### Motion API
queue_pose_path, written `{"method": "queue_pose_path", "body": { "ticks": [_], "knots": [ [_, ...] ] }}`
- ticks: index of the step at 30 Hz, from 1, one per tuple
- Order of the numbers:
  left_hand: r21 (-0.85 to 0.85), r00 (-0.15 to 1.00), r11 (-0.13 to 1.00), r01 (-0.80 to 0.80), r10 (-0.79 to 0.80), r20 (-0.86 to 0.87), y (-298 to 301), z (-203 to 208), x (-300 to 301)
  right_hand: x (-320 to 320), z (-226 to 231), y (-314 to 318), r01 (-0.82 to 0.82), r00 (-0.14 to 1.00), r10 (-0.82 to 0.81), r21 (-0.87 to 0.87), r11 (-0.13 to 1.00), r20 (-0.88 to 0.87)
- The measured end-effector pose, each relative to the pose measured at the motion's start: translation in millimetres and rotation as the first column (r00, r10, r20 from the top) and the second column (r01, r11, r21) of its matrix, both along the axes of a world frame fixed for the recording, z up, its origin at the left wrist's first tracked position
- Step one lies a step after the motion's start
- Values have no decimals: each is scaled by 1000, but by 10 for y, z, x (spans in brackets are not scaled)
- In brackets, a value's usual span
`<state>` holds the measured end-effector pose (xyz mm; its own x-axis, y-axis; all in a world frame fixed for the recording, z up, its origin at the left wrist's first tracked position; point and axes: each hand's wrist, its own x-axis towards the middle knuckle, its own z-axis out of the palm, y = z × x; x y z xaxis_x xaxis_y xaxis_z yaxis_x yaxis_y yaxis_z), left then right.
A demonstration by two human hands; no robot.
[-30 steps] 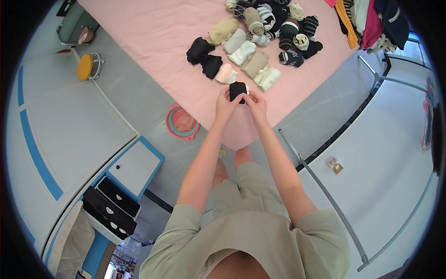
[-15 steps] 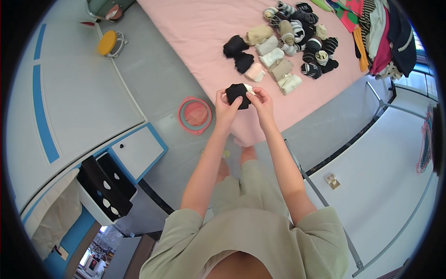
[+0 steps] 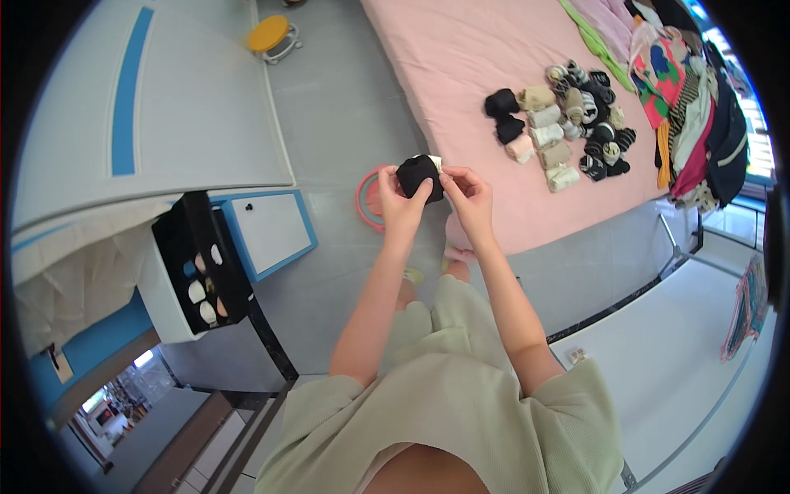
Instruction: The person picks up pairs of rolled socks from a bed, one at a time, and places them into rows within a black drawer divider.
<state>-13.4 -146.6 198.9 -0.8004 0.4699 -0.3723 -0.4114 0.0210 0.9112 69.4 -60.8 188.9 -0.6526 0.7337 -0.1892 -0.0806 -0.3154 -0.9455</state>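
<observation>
Out in front of me, between both hands, is a folded bundle of black socks point(image 3: 417, 174) with a white part point(image 3: 436, 163) showing at its right edge. My left hand point(image 3: 400, 207) grips the black side, thumb across its front. The fingers of my right hand point(image 3: 471, 196) are pinched at the right edge, by the white part. Rows of rolled socks point(image 3: 555, 153) in beige, white and pale pink lie on the pink bed point(image 3: 465, 107). Beside them are two black bundles point(image 3: 502, 102) and a pile of dark and striped rolls point(image 3: 605, 132).
A pink basin point(image 3: 368, 200) stands on the floor, partly behind my left hand. At left, an open drawer has a black organizer point(image 3: 197, 247) holding several rolled socks, next to a blue-edged cabinet point(image 3: 267, 230). Heaped clothes point(image 3: 699, 132) lie at the bed's right; a yellow stool point(image 3: 270, 34) stands far left.
My view has swung left, so the bed and its socks sit farther right and more of the drawer shows. The black bundle stays in both hands, now turned slightly and over the basin's edge.
</observation>
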Motion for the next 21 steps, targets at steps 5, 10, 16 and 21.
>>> {"method": "queue_pose_path", "body": {
  "ticks": [5, 10, 16, 21],
  "knots": [
    [-10, 983, 991, -135, 132, -124, -595, 279, -192, -300, 277, -546, -136, 990, 138, 316, 939, 15],
    [45, 950, 949, -312, 312, 19, -1245, 744, -275, -479, 624, -1138, -296, 955, 290, 307, 905, 67],
    [99, 897, 895, -435, 441, -41, -2072, 1052, -277, -682, 1081, -1812, -459, 876, 474, 454, 764, 87],
    [146, 848, 841, -521, 529, -21, -2610, 1189, -251, -815, 1228, -2316, -492, 834, 543, 581, 648, 100]
  ]
}}
